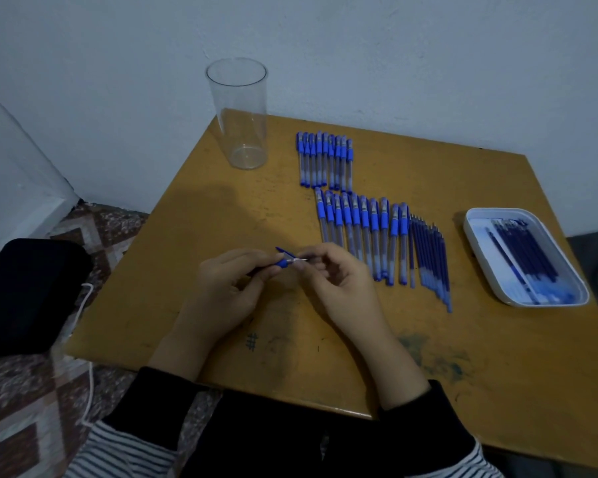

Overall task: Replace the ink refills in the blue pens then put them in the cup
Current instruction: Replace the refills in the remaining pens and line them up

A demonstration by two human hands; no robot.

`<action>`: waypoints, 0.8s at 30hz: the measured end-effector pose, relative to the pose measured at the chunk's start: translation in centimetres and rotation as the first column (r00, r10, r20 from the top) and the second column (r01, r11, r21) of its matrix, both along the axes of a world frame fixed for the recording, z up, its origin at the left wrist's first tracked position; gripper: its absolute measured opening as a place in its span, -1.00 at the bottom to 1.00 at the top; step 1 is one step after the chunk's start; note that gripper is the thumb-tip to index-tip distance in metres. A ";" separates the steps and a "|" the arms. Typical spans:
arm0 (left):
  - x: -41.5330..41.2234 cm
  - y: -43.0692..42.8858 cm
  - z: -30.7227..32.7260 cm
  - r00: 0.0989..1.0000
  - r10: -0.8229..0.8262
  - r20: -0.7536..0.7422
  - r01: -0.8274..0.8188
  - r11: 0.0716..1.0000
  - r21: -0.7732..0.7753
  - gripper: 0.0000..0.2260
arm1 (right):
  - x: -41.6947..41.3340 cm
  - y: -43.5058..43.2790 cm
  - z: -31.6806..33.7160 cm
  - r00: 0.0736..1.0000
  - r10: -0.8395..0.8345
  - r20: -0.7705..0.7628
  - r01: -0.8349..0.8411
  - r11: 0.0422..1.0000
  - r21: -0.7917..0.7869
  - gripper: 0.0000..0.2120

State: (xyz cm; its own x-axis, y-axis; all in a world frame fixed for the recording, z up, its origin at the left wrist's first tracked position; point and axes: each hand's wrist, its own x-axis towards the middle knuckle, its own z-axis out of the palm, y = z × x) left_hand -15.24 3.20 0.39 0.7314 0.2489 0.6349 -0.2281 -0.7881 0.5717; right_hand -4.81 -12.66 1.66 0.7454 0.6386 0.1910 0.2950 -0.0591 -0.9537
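Head camera shows the left hand (227,284) curled round a blue pen (283,262), while the right hand (339,284) pinches its metal tip. Beyond the left hand stands the cup (237,112); rows of pens (374,232) lie just past the right hand.

Most of the blue pen (285,261) is hidden. Its barrel lies inside the curled fingers of the left grip (228,281), and its tip end disappears behind the fingertips of the right grip (339,281), so whether a refill sits inside cannot be told. The refills (529,257) in the white tray (472,243) blur into one dark mass, too indistinct to count. The counter (463,339) is cut off at the right and bottom edges, and the black bag (25,294) at the left edge.
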 end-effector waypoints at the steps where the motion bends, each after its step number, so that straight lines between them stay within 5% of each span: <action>1: 0.0 0.0 0.0 1.000 -0.003 -0.001 0.003 1.000 0.003 -0.86 | 0.0 0.0 0.0 1.000 -0.006 0.014 0.006 1.000 -0.005 -0.89; 6: -0.1 0.1 -0.1 1.000 0.012 -0.010 -0.012 1.000 -0.028 -0.85 | 0.2 -0.7 0.9 0.994 -0.027 -0.104 0.038 0.994 0.103 -0.86; 11: -0.3 0.2 0.0 0.999 0.036 -0.026 -0.037 0.999 -0.039 -0.86 | 0.4 -1.7 0.8 0.986 -0.123 -0.111 0.127 0.992 0.028 -0.82; 17: -0.2 0.1 0.1 0.998 0.050 -0.032 -0.051 0.999 -0.020 -0.85 | 0.0 -1.9 -0.6 0.972 -0.103 0.209 0.131 0.984 -0.122 -0.80; 24: -0.2 0.2 -0.2 0.999 0.023 -0.038 -0.023 1.000 -0.015 -0.86 | 0.1 -1.5 -1.1 0.915 -0.085 0.394 0.164 0.972 -0.171 -0.83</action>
State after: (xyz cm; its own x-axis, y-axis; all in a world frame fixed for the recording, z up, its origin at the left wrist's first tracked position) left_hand -15.43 3.37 0.24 0.7488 0.2758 0.6027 -0.1880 -0.7837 0.5920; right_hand -4.72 -14.14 0.57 0.7163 0.5994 0.3574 0.6119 -0.2933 -0.7346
